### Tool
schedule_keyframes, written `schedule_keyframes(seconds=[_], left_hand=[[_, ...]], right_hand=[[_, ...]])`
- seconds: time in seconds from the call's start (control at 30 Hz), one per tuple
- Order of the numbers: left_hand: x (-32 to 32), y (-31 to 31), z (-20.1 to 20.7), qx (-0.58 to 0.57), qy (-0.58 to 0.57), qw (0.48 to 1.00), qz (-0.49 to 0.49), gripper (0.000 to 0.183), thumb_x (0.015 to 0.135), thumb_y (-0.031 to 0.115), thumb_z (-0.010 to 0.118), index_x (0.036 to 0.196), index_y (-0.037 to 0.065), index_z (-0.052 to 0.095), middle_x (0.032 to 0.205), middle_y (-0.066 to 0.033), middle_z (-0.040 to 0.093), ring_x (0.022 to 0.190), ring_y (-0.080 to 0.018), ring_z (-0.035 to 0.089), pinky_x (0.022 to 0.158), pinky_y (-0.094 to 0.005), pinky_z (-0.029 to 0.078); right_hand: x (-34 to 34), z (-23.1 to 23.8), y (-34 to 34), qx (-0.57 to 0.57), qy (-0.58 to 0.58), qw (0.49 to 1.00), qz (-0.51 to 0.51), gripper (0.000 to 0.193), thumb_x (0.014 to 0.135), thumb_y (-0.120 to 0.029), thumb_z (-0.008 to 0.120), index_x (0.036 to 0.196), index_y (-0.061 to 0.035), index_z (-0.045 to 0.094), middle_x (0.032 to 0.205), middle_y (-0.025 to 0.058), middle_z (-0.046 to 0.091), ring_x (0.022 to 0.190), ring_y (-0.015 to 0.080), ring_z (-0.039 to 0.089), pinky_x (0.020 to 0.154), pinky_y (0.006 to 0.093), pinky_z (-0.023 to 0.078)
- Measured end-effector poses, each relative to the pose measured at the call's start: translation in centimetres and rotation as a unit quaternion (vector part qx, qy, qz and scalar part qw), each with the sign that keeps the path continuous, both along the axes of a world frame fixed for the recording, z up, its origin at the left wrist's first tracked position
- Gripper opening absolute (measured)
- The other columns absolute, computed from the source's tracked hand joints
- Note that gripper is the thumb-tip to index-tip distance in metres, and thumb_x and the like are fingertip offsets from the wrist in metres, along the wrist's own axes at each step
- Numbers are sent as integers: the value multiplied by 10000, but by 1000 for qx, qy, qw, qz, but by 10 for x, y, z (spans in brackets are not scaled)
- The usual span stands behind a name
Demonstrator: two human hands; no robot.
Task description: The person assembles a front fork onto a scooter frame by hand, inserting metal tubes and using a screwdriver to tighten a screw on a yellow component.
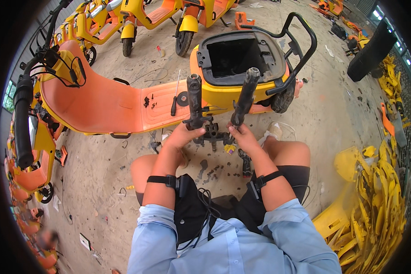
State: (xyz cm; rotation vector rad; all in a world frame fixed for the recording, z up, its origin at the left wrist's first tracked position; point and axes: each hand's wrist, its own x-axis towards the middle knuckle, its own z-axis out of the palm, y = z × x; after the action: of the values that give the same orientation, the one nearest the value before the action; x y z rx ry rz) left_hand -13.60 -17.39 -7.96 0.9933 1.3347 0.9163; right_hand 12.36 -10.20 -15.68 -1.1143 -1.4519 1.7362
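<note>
Both my hands are closed on a black scooter front fork (pixel 195 98), with its two tubes pointing away from me and a crosspiece between them near my hands. My left hand (pixel 183 136) grips the base of the left tube. My right hand (pixel 245 138) wraps round the base of the right tube, which leans outward. Just beyond is an orange and yellow scooter (pixel 137 102), its seat compartment (pixel 237 55) uncovered. On its footboard lie a screwdriver (pixel 174 102), a dark round disc (pixel 183 98) and several small dark screws (pixel 147 101).
On the floor between my legs lie a dark power tool (pixel 245 163) and scattered dark bits. Yellow body panels (pixel 370 210) are piled at the right. More scooters (pixel 185 27) stand at the back and left. A black rear rail (pixel 313 41) juts up from the near scooter.
</note>
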Motion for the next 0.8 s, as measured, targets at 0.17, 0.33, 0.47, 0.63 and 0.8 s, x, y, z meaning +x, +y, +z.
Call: schedule_keyframes(seconds=[0.17,0.33,0.47,0.63,0.8], left_hand=[[12,1,-50,57,70,994,68,395,932,238,714,1244,26,599,1112,-40,663,1007,-136,571,896,-307,467],[29,-3,-37,101,124,983,95,367,980,223,646,1271,18,558,1135,-57,657,998,-128,561,885,-297,469],[37,-1,-27,141,114,973,145,259,994,225,619,1144,17,584,996,-35,639,873,-117,543,792,-288,455],[32,-1,-9,170,-61,967,178,214,999,238,603,1023,28,567,818,-27,589,746,-114,551,690,-277,470],[45,5,14,136,-107,965,199,224,988,277,616,956,66,545,702,-17,539,558,-127,524,538,-276,444]], right_hand=[[-3,-2,-2,55,-54,997,-32,304,996,-254,619,1211,-44,571,1097,24,621,1014,134,550,915,313,439],[-7,-3,-6,102,-62,990,-69,250,1006,-256,601,1145,-50,570,1017,12,596,943,127,524,880,316,437],[-9,4,-2,105,-19,991,-86,234,1017,-255,581,1125,-49,564,952,5,580,880,121,525,842,311,445],[-13,68,-13,86,109,989,-57,236,1020,-289,571,1080,-64,536,863,12,560,778,107,546,742,287,479],[-12,87,-8,-7,123,991,-58,288,1024,-372,543,1040,-86,517,813,7,548,652,110,540,593,277,466]])
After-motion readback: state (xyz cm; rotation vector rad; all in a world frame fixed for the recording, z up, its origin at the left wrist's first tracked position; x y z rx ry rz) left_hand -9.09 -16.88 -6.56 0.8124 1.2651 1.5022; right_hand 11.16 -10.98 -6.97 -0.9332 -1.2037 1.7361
